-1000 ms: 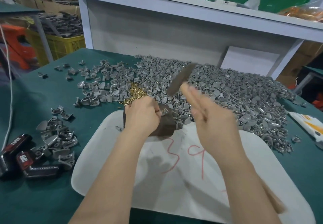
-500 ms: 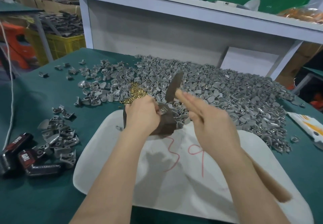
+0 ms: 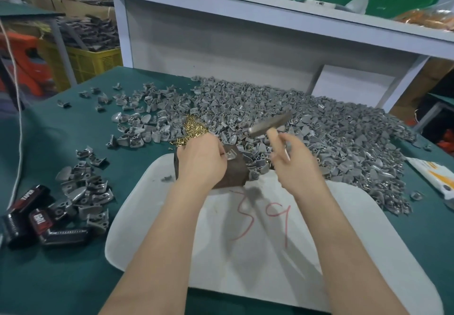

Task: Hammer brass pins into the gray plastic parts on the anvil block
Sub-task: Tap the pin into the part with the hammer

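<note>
So my left hand [image 3: 200, 157] is clamped down on a gray plastic part [image 3: 231, 154] sitting on top of the dark anvil block [image 3: 233, 172], which rests at the far edge of the white board [image 3: 245, 253] with the red scribble on it. My right hand [image 3: 294, 167] is wrapped around the hammer [image 3: 269, 123] handle, head raised and blurry above the block, so I'm mid-swing. I can't see the brass pin itself under my fingers, too small. For a clean hit I'd keep the left fingertips low and off to the side of the pin, let the hammer face come down flat and square, and go with short taps instead of one big whack, since a crooked pin in plastic probably won't straighten out. The loose brass pins [image 3: 194, 130] are heaped just beyond my left hand, and the big pile of gray parts [image 3: 319, 130] covers the far right of the green tabletop [image 3: 49, 265]. A smaller bunch of parts [image 3: 83, 191] sits near the left edge next to some black and red boxes [image 3: 36, 221]. A white shelf [image 3: 270, 12] runs behind the table, and a yellow crate [image 3: 83, 61] sits off to the left.
</note>
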The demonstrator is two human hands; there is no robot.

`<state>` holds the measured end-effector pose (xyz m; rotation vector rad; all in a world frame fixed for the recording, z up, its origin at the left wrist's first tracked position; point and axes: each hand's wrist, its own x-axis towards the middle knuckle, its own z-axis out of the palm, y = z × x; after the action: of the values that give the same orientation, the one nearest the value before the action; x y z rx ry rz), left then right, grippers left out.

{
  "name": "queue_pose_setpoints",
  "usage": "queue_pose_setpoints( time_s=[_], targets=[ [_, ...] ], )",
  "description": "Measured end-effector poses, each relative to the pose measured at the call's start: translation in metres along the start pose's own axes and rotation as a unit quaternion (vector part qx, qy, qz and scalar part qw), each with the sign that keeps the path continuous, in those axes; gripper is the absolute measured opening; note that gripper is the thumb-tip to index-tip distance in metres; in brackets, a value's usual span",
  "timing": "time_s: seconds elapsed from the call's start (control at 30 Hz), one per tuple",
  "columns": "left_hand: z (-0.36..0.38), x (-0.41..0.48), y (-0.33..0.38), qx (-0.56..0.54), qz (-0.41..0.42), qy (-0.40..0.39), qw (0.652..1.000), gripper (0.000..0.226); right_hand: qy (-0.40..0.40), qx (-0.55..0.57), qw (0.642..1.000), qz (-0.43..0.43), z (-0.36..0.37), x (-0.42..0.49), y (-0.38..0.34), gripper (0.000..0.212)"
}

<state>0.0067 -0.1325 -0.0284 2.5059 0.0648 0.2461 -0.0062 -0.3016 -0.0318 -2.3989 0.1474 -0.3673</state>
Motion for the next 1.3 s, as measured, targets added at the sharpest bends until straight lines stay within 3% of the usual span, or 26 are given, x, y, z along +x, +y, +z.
queue_pose_setpoints(
  time_s=[0.13,0.2,0.27,0.33,0.4,0.47,0.53,0.6,0.67,0.73,0.8,0.9,0.97,1.13,1.3],
  targets=[
    [0.0,-0.001,0.0,0.0,0.006,0.004,1.0,0.018,-0.079,0.028,0.993,0.081,0.017,0.009,0.015,0.034],
    [-0.001,-0.001,0.0,-0.012,0.007,0.008,1.0,0.016,-0.067,-0.051,0.995,0.05,0.018,0.009,0.013,0.029],
    [-0.001,-0.001,0.0,-0.034,0.015,0.013,0.999,0.012,-0.007,-0.124,0.992,0.006,0.015,0.01,0.009,0.035],
    [-0.002,-0.002,0.001,-0.07,0.027,0.01,0.997,0.008,0.029,-0.088,0.994,-0.06,0.011,0.011,-0.002,0.039],
    [-0.001,-0.002,0.003,-0.118,0.042,0.005,0.992,0.006,-0.028,-0.017,0.993,-0.113,0.013,0.013,-0.019,0.035],
    [0.0,-0.001,0.003,-0.162,0.055,0.01,0.985,0.009,-0.101,0.04,0.987,-0.122,0.022,0.014,-0.033,0.023],
    [0.0,0.0,0.004,-0.219,0.049,0.043,0.974,0.017,-0.065,0.117,0.987,-0.085,0.025,0.024,-0.042,0.011],
    [-0.003,0.003,0.004,-0.29,0.021,0.108,0.951,0.027,0.041,0.189,0.981,-0.026,0.021,0.042,-0.046,0.02],
    [-0.009,0.006,0.002,-0.355,-0.014,0.19,0.915,0.027,0.1,0.147,0.983,0.035,0.016,0.064,-0.048,0.052],
    [-0.014,0.009,-0.003,-0.423,-0.055,0.264,0.865,0.022,0.055,-0.034,0.995,0.076,0.023,0.076,-0.055,0.074],
    [-0.018,0.011,-0.007,-0.507,-0.11,0.304,0.799,0.021,0.008,-0.146,0.989,0.017,0.045,0.076,-0.068,0.066],
    [-0.022,0.013,-0.015,-0.596,-0.182,0.333,0.707,0.021,-0.108,-0.109,0.976,-0.153,0.086,0.066,-0.098,0.038],
    [-0.023,0.014,-0.02,-0.622,-0.208,0.344,0.672,0.021,-0.176,-0.127,0.958,-0.188,0.11,0.064,-0.115,0.038],
    [-0.021,0.016,-0.021,-0.635,-0.231,0.346,0.651,0.022,-0.265,-0.258,0.917,-0.152,0.143,0.078,-0.134,0.044],
    [-0.019,0.016,-0.02,-0.643,-0.243,0.326,0.649,0.023,-0.242,-0.232,0.937,-0.099,0.148,0.084,-0.129,0.036]
  ],
)
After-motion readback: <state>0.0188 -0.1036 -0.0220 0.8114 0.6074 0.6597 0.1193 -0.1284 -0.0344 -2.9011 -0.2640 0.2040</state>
